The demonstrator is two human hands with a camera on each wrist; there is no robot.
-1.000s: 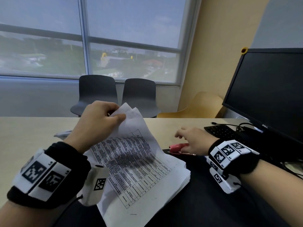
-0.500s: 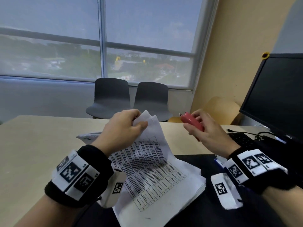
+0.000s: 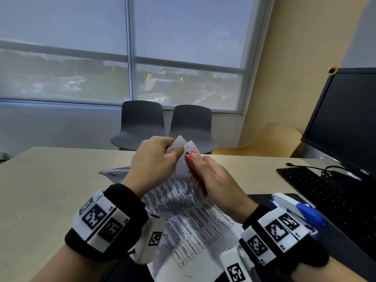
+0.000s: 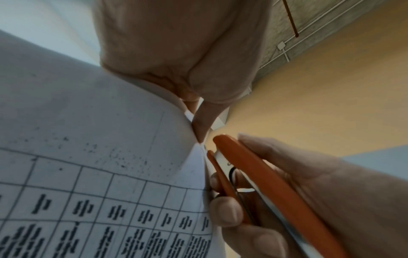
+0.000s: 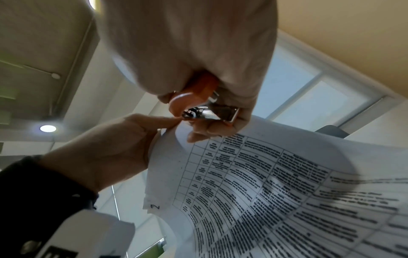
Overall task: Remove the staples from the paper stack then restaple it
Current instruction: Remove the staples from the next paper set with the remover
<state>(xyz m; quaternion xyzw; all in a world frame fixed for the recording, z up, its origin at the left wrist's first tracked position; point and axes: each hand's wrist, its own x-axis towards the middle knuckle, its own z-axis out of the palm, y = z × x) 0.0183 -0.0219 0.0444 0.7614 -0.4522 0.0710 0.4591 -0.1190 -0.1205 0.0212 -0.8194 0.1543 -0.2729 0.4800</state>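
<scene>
A stack of printed paper (image 3: 189, 218) with tables lies on the desk, its far corner lifted. My left hand (image 3: 154, 159) pinches that raised corner (image 4: 194, 132) between thumb and fingers. My right hand (image 3: 215, 180) grips an orange-red staple remover (image 3: 191, 157), whose metal tip (image 5: 198, 111) sits right at the pinched corner, beside my left fingertips. In the left wrist view the staple remover (image 4: 260, 178) shows its two orange handles slightly apart. The staple itself is hidden.
A blue and white stapler (image 3: 299, 210) lies on a dark mat at the right, behind my right wrist. A black keyboard (image 3: 325, 192) and monitor (image 3: 350, 119) stand further right. Two dark chairs (image 3: 162, 123) are beyond the desk's far edge.
My right hand picked the staple remover up from the desk, lifted it and brought it left to the corner held by my left hand. The left hand kept its pinch.
</scene>
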